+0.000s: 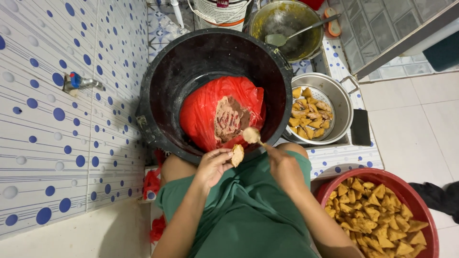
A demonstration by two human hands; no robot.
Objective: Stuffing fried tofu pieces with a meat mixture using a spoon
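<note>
Just below the black tub (pixel 162 81) rim, our left hand (pixel 213 166) fingers pinch a tofu piece (pixel 237 155). Our right hand (pixel 283 167) fingers close on a spoon (pixel 251 135) heaped with paste, above the red bag (pixel 201 112) inside the tub.

The bucket (pixel 162 91) is black, and the plastic bag (pixel 201 112) in it is bright red around a pinkish-brown paste (pixel 228 118). The tofu piece (pixel 237 154) in the left hand (pixel 213 165) is golden tan; the spoon (pixel 251 135) carries a pale beige lump. The garment (pixel 248 210) is dark green. White wall tiles (pixel 52 143) bear blue dots and thin blue lines (some dots are grey). The metal colander (pixel 342 102) is silver with golden-yellow tofu puffs (pixel 310 113); the basin (pixel 420 198) is red, its fried tofu (pixel 377 217) golden brown. The floor tiles (pixel 420 124) are plain off-white.
</note>
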